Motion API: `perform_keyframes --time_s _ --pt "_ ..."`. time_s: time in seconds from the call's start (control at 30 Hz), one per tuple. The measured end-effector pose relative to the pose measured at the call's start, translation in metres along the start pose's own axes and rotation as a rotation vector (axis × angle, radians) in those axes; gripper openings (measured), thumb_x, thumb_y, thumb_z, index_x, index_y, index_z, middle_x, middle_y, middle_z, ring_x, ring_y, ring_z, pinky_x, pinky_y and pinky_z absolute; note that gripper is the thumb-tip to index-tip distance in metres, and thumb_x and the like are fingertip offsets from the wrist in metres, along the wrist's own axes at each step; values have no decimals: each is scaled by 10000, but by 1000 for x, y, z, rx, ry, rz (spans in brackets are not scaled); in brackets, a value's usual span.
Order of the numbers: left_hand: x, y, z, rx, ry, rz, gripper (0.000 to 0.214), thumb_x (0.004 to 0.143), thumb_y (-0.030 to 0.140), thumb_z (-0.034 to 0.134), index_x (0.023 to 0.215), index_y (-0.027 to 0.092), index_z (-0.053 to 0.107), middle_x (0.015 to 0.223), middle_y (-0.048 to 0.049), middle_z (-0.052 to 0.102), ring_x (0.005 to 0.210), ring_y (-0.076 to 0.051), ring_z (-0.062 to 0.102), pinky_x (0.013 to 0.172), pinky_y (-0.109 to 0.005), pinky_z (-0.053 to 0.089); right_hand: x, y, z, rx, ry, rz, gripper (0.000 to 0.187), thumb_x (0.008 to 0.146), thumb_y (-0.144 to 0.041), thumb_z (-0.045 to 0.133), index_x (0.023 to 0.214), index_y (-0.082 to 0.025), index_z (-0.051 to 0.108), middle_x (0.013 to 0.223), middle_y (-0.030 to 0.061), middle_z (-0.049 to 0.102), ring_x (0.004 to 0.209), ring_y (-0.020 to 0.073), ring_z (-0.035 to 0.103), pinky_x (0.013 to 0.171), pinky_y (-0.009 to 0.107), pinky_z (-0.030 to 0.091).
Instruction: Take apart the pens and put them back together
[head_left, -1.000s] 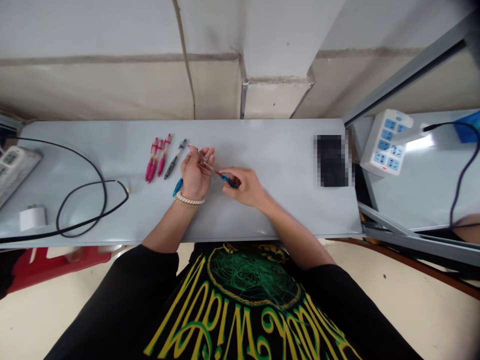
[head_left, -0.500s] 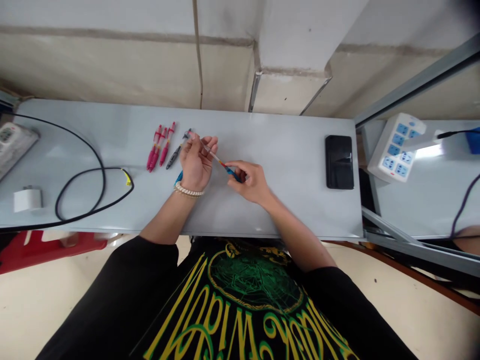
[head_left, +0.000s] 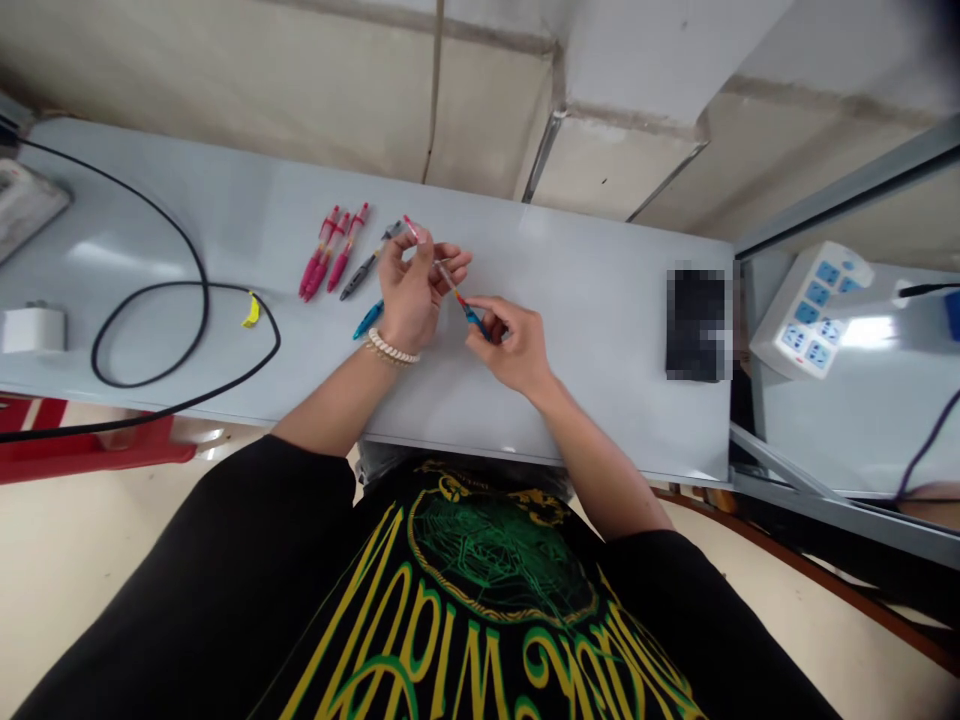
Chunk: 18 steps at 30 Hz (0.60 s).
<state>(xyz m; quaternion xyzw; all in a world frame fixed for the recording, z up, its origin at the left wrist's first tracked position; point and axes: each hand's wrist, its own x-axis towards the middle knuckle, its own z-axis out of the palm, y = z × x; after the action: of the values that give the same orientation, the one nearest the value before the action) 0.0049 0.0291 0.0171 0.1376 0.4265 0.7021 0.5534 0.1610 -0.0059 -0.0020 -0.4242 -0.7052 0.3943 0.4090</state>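
Observation:
My left hand point(head_left: 411, 295), with a white beaded bracelet at its wrist, pinches a clear pen part with a pink end point(head_left: 411, 227) between thumb and forefinger. Its other fingers are loosely spread. My right hand point(head_left: 511, 342) is closed on a blue pen part point(head_left: 475, 322). From that part a thin refill point(head_left: 450, 281) with an orange-red section runs up to the left hand's fingers, which partly hide its far end. A blue pen point(head_left: 368, 318) lies beside my left wrist, partly covered. Just left of the hand are a grey pen point(head_left: 362, 276) and several pink pens point(head_left: 327, 257).
A black cable point(head_left: 196, 285) with a yellow tag loops over the left of the grey table point(head_left: 585, 300), near a white charger point(head_left: 34, 329). A dark, pixelated flat object point(head_left: 696, 325) lies right. Beyond the metal frame is a power strip point(head_left: 814, 308).
The view has shifted and tilted a little. The pink end now sticks up more plainly above my left thumb, and more of the blue pen by the wrist shows. Both hands keep their grips.

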Motion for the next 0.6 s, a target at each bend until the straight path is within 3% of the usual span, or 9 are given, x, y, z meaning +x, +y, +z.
perform_keyframes --time_s 0.2,0.33,0.47,0.6 --pt "-7 -9 -1 43 -62 -41 307 938 344 915 1011 277 624 889 -19 757 1087 -278 821 832 -324 648 1 5 5 -41 18 -26 307 988 -335 663 1269 -230 733 782 -22 610 624 135 516 706 320 532" --pt "-8 -13 -5 73 -134 -20 290 955 363 897 1010 294 621 948 -29 787 1199 -301 800 885 -350 653 2 6 7 -31 85 -24 258 1027 -418 679 1208 -236 691 816 -15 636 672 142 562 720 311 546" --pt "-9 -15 -4 48 -177 31 322 961 358 894 984 270 586 903 -22 798 1026 -268 836 759 -309 640 2 5 8 -40 153 -46 229 1016 -440 682 1083 -221 688 864 5 694 751 146 631 750 301 550" --pt "-9 -15 -2 41 -174 26 342 977 350 880 977 249 553 886 -18 803 836 -203 832 739 -276 643 3 5 9 37 158 -21 361 1027 -584 680 1059 -224 688 849 6 718 737 146 671 740 305 561"
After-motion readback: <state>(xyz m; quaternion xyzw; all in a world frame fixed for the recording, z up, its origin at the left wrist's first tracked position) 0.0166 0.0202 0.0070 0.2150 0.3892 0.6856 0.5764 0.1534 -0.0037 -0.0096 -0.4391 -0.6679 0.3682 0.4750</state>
